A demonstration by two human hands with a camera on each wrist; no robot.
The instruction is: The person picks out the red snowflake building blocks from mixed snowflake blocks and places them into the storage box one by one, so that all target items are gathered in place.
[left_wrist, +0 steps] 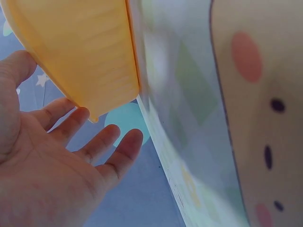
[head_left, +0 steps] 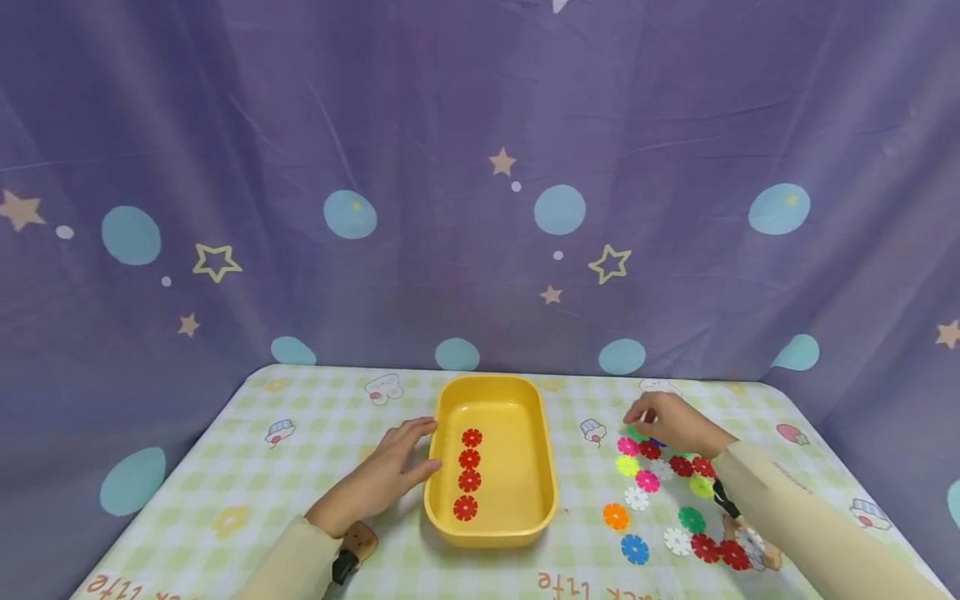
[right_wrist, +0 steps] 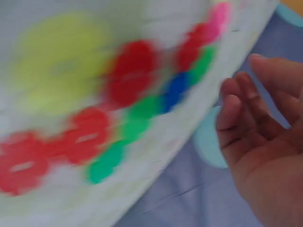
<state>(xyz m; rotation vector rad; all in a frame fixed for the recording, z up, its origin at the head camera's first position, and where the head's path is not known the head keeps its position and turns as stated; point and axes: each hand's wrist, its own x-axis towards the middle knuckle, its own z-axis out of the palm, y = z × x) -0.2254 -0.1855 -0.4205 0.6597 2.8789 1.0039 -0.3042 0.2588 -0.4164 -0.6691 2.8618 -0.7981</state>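
My left hand [head_left: 381,477] is beside a yellow plastic tray [head_left: 521,458], thumb and fingertips at its left rim, with relaxed fingers in the left wrist view. Inside the tray, several red snowflake discs [head_left: 469,481] form a column along the left. On the right, my right hand [head_left: 681,425] hovers over the far side of scattered snowflake discs, its fingers loosely bent and nothing visible between them. Below it lie green discs [right_wrist: 142,113], a blue disc [right_wrist: 174,92] and red discs [right_wrist: 132,73]. The hand partly hides that group in the head view.
Nearer the front right lie an orange disc [head_left: 616,517], a light blue disc [head_left: 634,549], white discs [head_left: 677,542] and more red discs [head_left: 705,547]. A checkered cloth [head_left: 300,475] covers the table. Behind its far edge hangs a purple curtain [head_left: 450,275].
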